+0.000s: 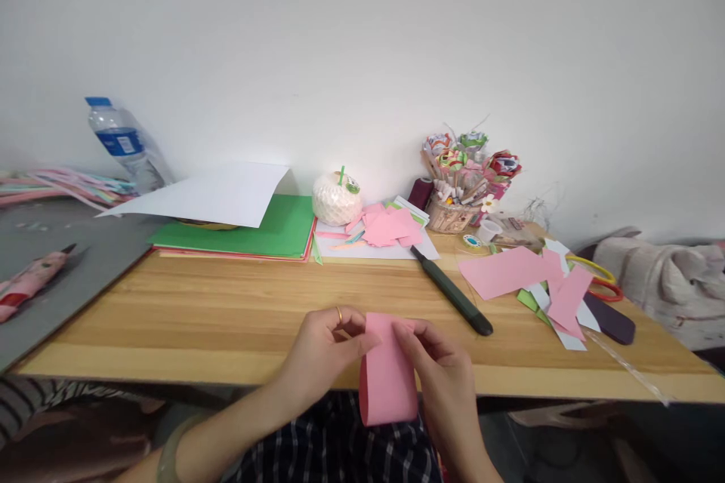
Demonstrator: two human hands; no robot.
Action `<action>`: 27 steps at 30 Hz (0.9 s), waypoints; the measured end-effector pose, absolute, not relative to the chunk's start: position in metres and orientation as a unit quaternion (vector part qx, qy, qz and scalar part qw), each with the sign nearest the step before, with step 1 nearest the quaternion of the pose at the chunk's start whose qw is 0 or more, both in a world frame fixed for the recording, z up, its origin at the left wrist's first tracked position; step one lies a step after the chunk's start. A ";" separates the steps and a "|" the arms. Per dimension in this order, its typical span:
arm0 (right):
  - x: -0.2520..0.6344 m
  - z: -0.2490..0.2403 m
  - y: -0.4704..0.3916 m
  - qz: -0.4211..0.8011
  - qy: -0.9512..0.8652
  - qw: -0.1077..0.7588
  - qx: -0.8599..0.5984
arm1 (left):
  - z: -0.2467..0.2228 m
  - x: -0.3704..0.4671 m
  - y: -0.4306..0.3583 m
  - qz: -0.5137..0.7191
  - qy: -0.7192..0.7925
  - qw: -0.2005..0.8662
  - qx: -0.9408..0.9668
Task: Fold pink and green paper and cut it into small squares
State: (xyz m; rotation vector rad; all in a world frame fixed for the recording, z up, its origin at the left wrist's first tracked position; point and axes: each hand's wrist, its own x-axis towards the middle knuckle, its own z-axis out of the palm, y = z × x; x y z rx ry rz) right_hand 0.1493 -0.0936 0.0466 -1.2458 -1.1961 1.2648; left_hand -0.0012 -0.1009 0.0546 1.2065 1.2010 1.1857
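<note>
The left hand [328,351] and right hand [439,370] pinch a bent pink paper [390,385], fingers closed near its top, apparently to hold its ends together.

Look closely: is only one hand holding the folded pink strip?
No, the left hand and right hand both grip the folded pink strip.

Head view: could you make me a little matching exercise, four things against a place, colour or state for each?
1. Pink paper strip
2. Utility knife
3. Plastic bottle
4. Green paper

A. Clear, with a blue cap
B. Partly hidden beneath a white sheet
C. Bent over, held by the left hand and right hand
D. On the wooden tabletop, tip pointing away from the person

Pairs: 1-C, 2-D, 3-A, 4-B
</note>
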 end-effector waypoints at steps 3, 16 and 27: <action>0.149 0.049 -0.095 0.501 -0.494 0.492 -0.513 | 0.061 0.002 -0.104 0.498 0.492 0.513 0.497; 0.150 0.055 -0.103 0.514 -0.476 0.482 -0.525 | 0.066 0.004 -0.107 0.504 0.505 0.542 0.444; 0.149 0.059 -0.105 0.504 -0.475 0.490 -0.529 | 0.071 0.005 -0.108 0.505 0.502 0.535 0.455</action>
